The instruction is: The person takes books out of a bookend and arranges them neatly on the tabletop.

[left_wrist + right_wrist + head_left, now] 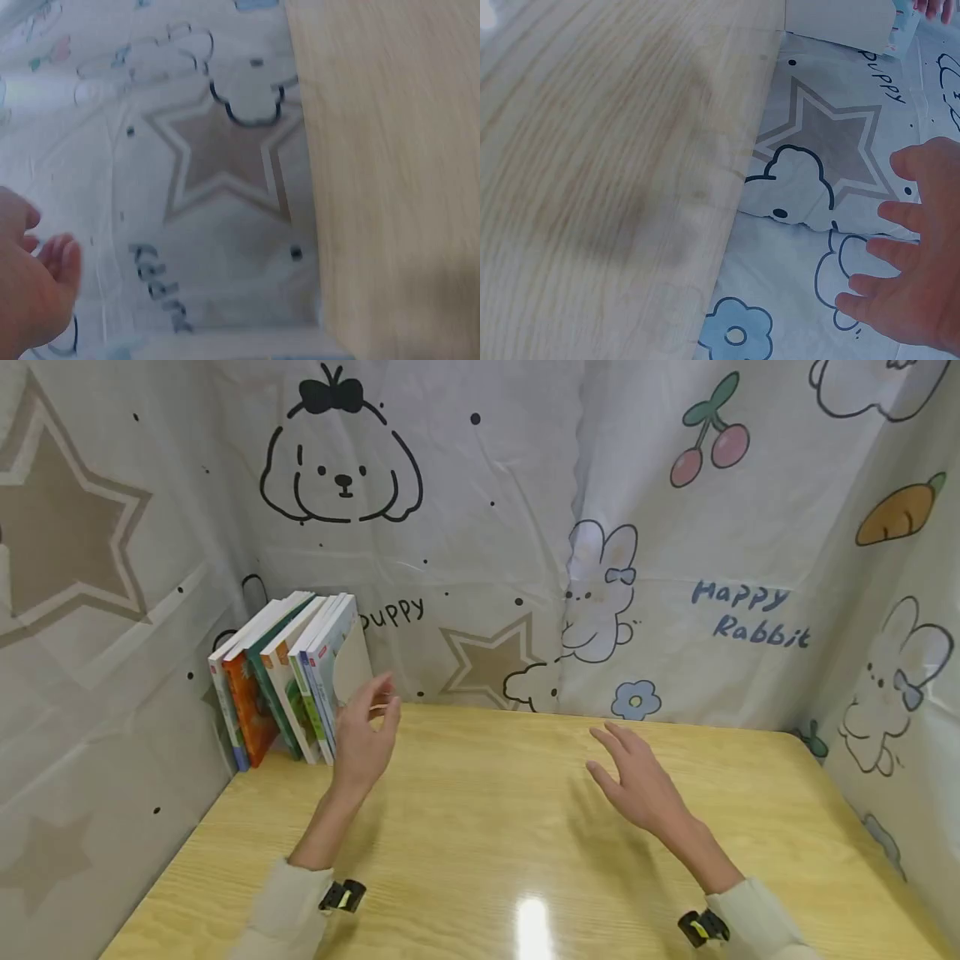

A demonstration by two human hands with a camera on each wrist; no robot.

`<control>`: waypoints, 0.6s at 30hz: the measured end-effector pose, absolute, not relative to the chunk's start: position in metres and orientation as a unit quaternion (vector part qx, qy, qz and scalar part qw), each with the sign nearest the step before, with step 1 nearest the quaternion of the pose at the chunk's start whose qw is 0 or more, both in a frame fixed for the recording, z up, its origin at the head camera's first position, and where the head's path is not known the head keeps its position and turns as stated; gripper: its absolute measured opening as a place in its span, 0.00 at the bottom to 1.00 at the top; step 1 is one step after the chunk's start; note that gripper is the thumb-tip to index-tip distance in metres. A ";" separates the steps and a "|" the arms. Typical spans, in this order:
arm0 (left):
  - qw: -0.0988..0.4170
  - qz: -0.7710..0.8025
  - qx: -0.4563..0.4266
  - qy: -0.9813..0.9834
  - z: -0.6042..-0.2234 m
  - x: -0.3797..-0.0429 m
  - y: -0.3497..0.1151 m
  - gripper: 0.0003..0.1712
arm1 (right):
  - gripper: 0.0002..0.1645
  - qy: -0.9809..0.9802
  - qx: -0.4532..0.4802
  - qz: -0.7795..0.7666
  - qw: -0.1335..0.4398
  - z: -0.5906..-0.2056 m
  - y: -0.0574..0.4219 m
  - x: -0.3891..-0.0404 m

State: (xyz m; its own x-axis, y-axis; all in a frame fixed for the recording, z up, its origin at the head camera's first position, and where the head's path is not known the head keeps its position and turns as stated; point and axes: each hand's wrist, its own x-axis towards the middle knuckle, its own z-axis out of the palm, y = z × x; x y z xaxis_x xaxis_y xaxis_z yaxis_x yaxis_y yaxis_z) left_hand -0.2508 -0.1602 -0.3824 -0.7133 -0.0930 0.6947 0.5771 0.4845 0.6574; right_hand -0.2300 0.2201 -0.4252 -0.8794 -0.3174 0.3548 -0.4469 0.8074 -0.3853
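A row of several thin books [281, 685] stands upright, leaning slightly, at the back left of the table, with white, orange and green spines. My left hand [366, 739] is raised just in front of the row's right end, its fingers loosely bent and the thumb apart. In the left wrist view, nothing shows between the fingers of that left hand [37, 277]. Farther right, my right hand [641, 781] hovers above the wooden table [480, 810], fingers spread and holding nothing. The right wrist view shows the right hand's separated fingers [900, 255].
A printed cloth [480, 527] with stars, rabbits and a puppy hangs behind the table and along both sides. Black curved loops [255, 581] show behind the books on the left. A pale panel [352, 660] faces right at the row's end.
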 end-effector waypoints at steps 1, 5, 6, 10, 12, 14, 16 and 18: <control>0.373 -0.484 -0.139 -0.780 -0.382 -0.249 -0.169 0.18 | 0.32 -0.939 0.204 0.236 0.142 -0.426 0.221 -0.230; 0.475 -0.488 -0.062 -0.730 -0.382 -0.249 -0.200 0.14 | 0.30 -0.934 0.210 0.243 0.158 -0.429 0.224 -0.231; 0.493 -0.492 -0.042 -0.716 -0.382 -0.250 -0.208 0.14 | 0.29 -0.932 0.213 0.245 0.164 -0.429 0.225 -0.231; 0.542 -0.488 0.033 -0.684 -0.379 -0.253 -0.241 0.15 | 0.27 -0.922 0.228 0.254 0.181 -0.431 0.226 -0.234; 0.549 -0.474 0.063 -0.686 -0.379 -0.253 -0.258 0.18 | 0.27 -0.919 0.233 0.258 0.185 -0.432 0.226 -0.234; 0.544 -0.459 0.089 -0.697 -0.379 -0.253 -0.274 0.22 | 0.26 -0.917 0.235 0.261 0.190 -0.433 0.227 -0.233; 0.530 -0.453 0.112 -0.708 -0.381 -0.255 -0.287 0.27 | 0.25 -0.915 0.235 0.260 0.197 -0.434 0.228 -0.233; 0.505 -0.461 0.131 -0.718 -0.382 -0.258 -0.299 0.32 | 0.23 -0.915 0.235 0.256 0.206 -0.435 0.230 -0.233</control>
State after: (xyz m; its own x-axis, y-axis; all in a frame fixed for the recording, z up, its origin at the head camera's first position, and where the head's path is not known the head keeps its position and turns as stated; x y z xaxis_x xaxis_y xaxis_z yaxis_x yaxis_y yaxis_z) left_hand -0.2583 -0.2989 -0.3821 -0.4554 -0.6530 0.6051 0.2780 0.5414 0.7935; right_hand -0.2327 0.2302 -0.4347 -0.8049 -0.3245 0.4969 -0.5352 0.7587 -0.3714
